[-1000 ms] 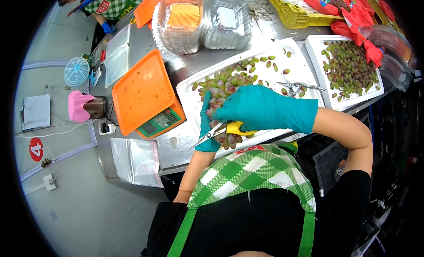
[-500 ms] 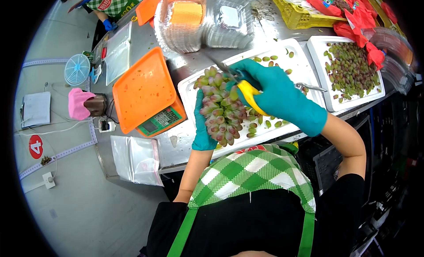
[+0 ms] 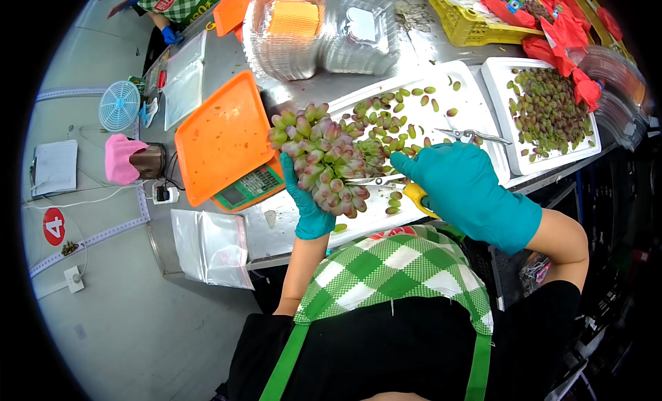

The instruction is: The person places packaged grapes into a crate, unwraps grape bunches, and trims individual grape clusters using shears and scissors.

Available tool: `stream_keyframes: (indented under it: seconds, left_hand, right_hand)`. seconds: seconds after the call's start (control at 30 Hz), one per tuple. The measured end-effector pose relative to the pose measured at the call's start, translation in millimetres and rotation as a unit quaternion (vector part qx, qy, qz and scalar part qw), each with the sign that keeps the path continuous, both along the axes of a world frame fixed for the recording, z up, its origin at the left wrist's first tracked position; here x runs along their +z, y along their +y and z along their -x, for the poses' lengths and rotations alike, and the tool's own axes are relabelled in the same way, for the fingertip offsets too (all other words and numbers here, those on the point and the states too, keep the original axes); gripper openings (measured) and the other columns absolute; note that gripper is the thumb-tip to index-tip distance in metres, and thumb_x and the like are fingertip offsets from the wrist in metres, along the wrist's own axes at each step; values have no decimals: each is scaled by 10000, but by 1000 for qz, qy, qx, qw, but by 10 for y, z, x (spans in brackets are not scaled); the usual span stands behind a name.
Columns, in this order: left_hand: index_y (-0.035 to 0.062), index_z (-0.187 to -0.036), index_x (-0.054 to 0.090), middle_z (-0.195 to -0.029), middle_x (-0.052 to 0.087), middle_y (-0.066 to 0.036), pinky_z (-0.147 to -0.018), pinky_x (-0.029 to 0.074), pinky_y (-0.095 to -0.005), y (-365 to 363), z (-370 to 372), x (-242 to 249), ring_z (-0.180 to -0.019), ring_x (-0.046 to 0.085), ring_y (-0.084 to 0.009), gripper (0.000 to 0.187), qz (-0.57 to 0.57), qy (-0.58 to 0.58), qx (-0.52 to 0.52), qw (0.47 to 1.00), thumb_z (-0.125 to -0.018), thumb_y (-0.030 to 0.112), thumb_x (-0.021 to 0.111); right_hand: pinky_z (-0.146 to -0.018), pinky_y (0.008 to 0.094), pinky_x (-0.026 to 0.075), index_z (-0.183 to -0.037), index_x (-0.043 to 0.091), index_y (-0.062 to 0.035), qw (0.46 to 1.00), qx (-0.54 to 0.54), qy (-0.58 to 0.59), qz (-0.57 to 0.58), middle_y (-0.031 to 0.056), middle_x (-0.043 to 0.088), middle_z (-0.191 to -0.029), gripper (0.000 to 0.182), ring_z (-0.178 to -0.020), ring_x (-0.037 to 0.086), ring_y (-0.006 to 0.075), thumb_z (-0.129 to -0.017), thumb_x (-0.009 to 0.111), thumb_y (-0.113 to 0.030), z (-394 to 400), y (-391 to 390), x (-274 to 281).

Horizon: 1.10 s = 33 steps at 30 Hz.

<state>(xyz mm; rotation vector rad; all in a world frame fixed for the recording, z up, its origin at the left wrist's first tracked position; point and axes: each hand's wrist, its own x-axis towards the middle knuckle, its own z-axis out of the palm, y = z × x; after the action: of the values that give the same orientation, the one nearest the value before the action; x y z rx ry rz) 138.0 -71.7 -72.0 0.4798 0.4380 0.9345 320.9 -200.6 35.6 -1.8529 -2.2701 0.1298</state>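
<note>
A large bunch of green and purple grapes (image 3: 324, 156) rests on my left hand (image 3: 307, 204), whose gloved fingers hold it from the side and below. My right hand (image 3: 469, 191), in a teal glove, is closed on yellow-handled scissors (image 3: 419, 199). The scissors' blades point left and reach the lower right side of the bunch. Under the bunch lies a white tray (image 3: 483, 118) with many loose grapes. Metal snips (image 3: 476, 135) lie at that tray's right side.
An orange scale (image 3: 224, 139) stands left of the tray. Clear plastic boxes (image 3: 286, 39) are stacked behind. To the right sits a second white tray (image 3: 592, 142) of grapes, below a yellow crate (image 3: 465, 32). A co-worker's blue-gloved hand (image 3: 169, 35) shows at top left.
The bunch has moved left and turned in my left hand. My right hand has moved right and down, and the scissors now point left at the bunch. The metal snips show more fully.
</note>
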Motion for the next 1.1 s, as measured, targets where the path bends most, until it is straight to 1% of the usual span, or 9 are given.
stream_keyframes:
  seconds: [0.03,0.13,0.23,0.33,0.43,0.77,0.97,1.07,1.1]
  left_hand:
    - [119,-1306,286,-1297,361,-103,-988,317,-424,-31,4,37,-1179,378,-262,562,-15,8,10,1000,-865,462,352]
    - [126,-1307,282,-1292,366,-87,-990,317,-416,-60,4,98,-1178,380,-247,563,-47,26,32,998,-860,455,375]
    - [125,-1303,286,-1285,372,-82,-991,317,-411,-62,30,79,-1172,386,-240,573,-55,22,36,998,-852,463,389]
    - [125,-1302,291,-1285,372,-77,-991,317,-409,-62,60,50,-1171,386,-237,584,-46,34,37,998,-845,473,399]
    - [127,-1300,295,-1287,371,-75,-991,318,-408,-85,62,62,-1172,384,-237,590,-45,44,31,998,-841,483,400]
    - [119,-1298,293,-1288,367,-86,-977,336,-415,-109,18,115,-1167,392,-245,594,-81,93,35,992,-841,482,398]
    - [112,-1315,268,-1320,328,-105,-992,312,-433,-50,23,17,-1189,362,-274,604,-48,10,11,999,-845,470,392]
    - [120,-1330,245,-1336,303,-117,-1006,282,-448,21,32,-73,-1209,333,-294,623,27,-97,1,995,-843,481,388]
    - [122,-1329,247,-1337,302,-117,-1009,275,-451,17,45,-71,-1211,329,-295,623,21,-99,-13,995,-842,486,385]
  right_hand:
    - [-491,356,391,-936,535,6,1000,2,-18,-10,88,502,-655,267,-584,531,241,-700,553,-118,24,5,6]
    - [-480,367,411,-1120,533,-84,991,-63,-78,84,67,534,-664,464,-606,558,227,-664,608,-131,123,57,40]
    - [-473,374,417,-1077,559,-75,994,-46,-20,93,80,552,-663,398,-570,557,241,-696,606,-177,98,47,6]
    - [-490,370,430,-1007,594,-75,989,-21,95,108,98,578,-682,328,-575,569,254,-723,606,-238,55,83,2]
    - [-500,372,440,-969,610,-81,972,-47,81,217,109,589,-672,313,-588,580,265,-733,607,-286,57,183,87]
    - [-531,391,449,-955,627,-99,974,-24,55,219,116,591,-642,301,-601,587,286,-713,616,-278,19,277,54]
    - [-547,391,448,-961,638,-117,976,-5,46,212,123,601,-669,291,-608,586,287,-697,614,-237,-21,330,60]
    - [-543,394,446,-950,639,-119,973,-3,31,231,121,598,-667,284,-604,583,287,-689,613,-226,-34,334,162]
    - [-539,394,445,-935,639,-116,974,-7,28,225,119,592,-656,274,-600,582,286,-685,615,-224,-35,312,186]
